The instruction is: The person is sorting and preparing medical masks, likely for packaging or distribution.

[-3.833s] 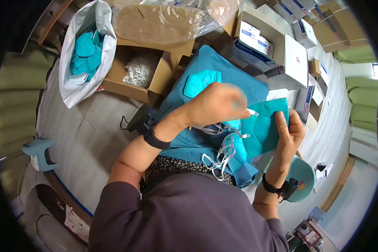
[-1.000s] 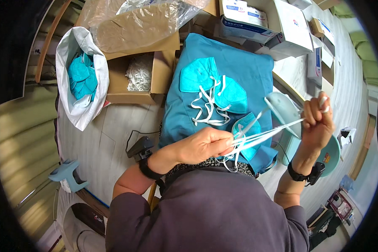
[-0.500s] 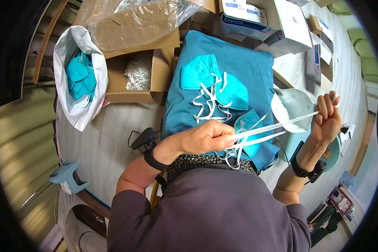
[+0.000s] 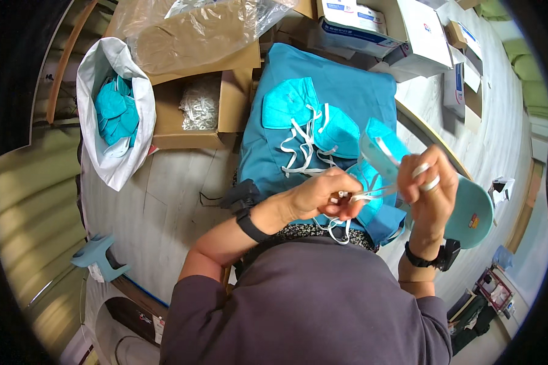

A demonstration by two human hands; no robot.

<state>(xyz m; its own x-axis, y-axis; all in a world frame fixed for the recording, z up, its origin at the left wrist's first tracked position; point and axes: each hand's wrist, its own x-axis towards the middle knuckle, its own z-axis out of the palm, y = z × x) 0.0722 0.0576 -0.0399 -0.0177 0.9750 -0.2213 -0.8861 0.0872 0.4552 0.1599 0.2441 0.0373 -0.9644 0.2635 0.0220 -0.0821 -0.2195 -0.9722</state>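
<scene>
My left hand (image 4: 326,196) pinches white elastic straps (image 4: 371,194), their short ends poking out between the fingers. My right hand (image 4: 429,185), slightly smeared by motion, is curled closed with white strap round its fingers. The straps run slack between both hands. A turquoise face mask (image 4: 382,145) hangs tilted just beside the right fingers, its strap lying across it. Under the hands, another turquoise mask (image 4: 366,175) is partly hidden. Farther back, two more masks, one folded (image 4: 291,103) and one overlapping it (image 4: 340,135), rest on the blue cloth (image 4: 359,82) with loose straps.
A white sack (image 4: 143,109) of turquoise masks stands at the left. Next to it is a cardboard box (image 4: 182,140) holding a heap of white pieces. Cartons (image 4: 402,58) stand at the back right. A pale green bin (image 4: 478,213) sits beyond my right wrist.
My right hand has come left and nearer my left hand, so the stretched straps have gone slack. The mask has swung left and up from beside the right hand.
</scene>
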